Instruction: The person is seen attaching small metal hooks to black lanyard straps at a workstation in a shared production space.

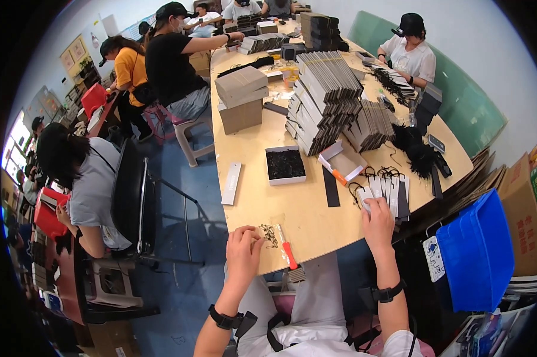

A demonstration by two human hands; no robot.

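Note:
My right hand (378, 221) is at the right edge of the table, its fingers closed on a light grey tag (364, 195) with a black cord loop. Beside it a row of similar corded tags (392, 193) lies fanned out, light and dark. My left hand (243, 245) rests on the near left table edge, fingers loosely bent and apart, with nothing visible in them. Just right of it lie a scatter of small dark bits (269, 235) and a red-handled tool (288, 254). A box of small black pieces (285, 166) stands farther in.
Tall stacks of grey cards (325, 89) fill the table's middle. An open carton with an orange-handled tool (340, 177), a dark strip (331, 187) and a lone light tag (231, 183) lie nearer. A blue bin (476, 253) stands right. Several people work around.

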